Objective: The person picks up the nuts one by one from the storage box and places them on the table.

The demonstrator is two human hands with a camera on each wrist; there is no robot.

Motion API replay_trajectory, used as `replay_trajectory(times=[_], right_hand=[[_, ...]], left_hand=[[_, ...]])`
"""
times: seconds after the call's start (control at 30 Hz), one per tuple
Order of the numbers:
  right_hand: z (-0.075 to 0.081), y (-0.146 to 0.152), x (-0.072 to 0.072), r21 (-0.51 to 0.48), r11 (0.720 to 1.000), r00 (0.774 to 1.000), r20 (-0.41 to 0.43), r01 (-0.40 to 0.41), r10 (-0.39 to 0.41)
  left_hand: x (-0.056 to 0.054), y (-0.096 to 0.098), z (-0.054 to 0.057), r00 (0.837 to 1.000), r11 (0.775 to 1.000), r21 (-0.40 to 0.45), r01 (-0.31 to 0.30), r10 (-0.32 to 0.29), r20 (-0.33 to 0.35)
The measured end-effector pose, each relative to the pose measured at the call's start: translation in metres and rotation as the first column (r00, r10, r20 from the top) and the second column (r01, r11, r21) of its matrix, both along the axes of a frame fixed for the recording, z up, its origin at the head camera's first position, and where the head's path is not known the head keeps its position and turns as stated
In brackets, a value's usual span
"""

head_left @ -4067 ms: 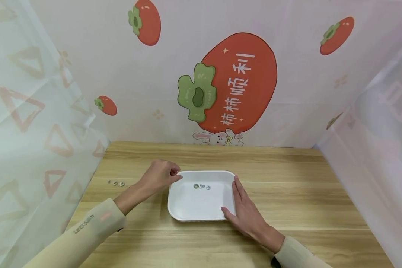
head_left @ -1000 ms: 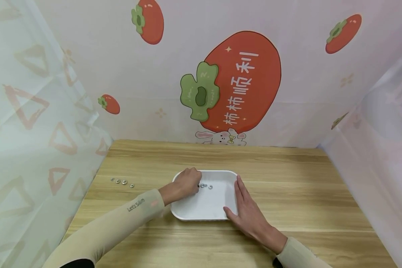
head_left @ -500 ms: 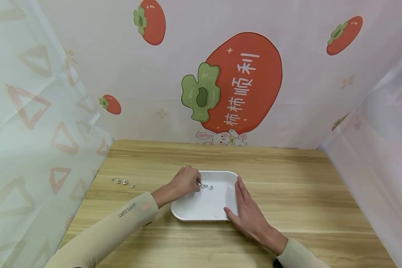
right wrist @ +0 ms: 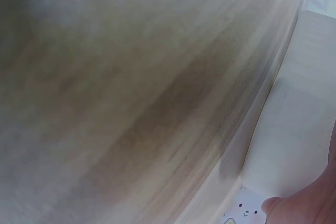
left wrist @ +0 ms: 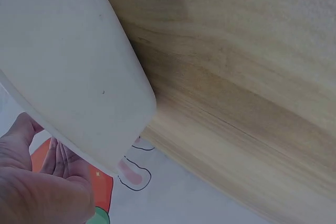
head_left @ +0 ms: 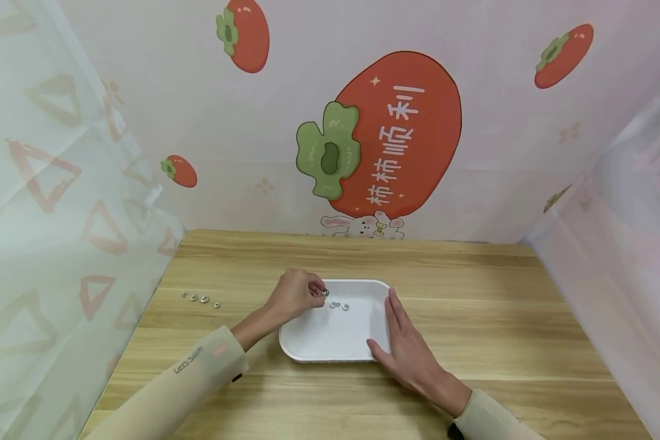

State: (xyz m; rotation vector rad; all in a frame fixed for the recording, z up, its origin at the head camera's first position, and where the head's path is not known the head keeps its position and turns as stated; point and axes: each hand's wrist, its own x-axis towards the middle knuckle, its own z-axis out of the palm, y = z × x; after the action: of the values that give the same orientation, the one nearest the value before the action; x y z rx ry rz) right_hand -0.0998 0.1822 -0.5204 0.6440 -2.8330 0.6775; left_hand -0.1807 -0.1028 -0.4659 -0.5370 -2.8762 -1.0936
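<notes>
My left hand [head_left: 296,294] pinches a small metal nut [head_left: 325,293] between thumb and fingertips, above the far left part of a white tray [head_left: 335,342]. Inside the tray, just right of the pinched nut, several small metal rings [head_left: 345,307] like nuts or washers lie close together. My right hand [head_left: 409,354] rests along the tray's right side, fingers straight and thumb over the near rim. In the left wrist view the left hand [left wrist: 47,182] shows beside the tray wall, its held nut hidden. Only part of the right hand [right wrist: 304,208] enters the right wrist view.
On the wooden table [head_left: 473,305], left of the tray, several metal rings [head_left: 205,299] of differing size lie in a loose row. A printed cloth [head_left: 489,153] with red fruit pictures hangs behind the table, and light cloths flank both sides.
The left hand moved from the tray's far left corner down into it, took the leftmost nut from the row, then rose and drew back left. The right hand stayed on the tray.
</notes>
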Motion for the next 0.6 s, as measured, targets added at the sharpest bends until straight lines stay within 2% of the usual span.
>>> replay_trajectory(times=[0.3, 0.6], right_hand=[[-0.001, 0.0, -0.001, 0.01, 1.0, 1.0, 0.001, -0.004, 0.004], [-0.001, 0.0, -0.001, 0.017, 1.0, 1.0, 0.002, -0.004, 0.004]], left_hand=[[0.005, -0.011, -0.004, 1.0, 0.989, 0.145, -0.017, 0.017, 0.004], [0.012, -0.018, -0.001, 0.996, 0.96, 0.269, -0.073, 0.057, 0.068]])
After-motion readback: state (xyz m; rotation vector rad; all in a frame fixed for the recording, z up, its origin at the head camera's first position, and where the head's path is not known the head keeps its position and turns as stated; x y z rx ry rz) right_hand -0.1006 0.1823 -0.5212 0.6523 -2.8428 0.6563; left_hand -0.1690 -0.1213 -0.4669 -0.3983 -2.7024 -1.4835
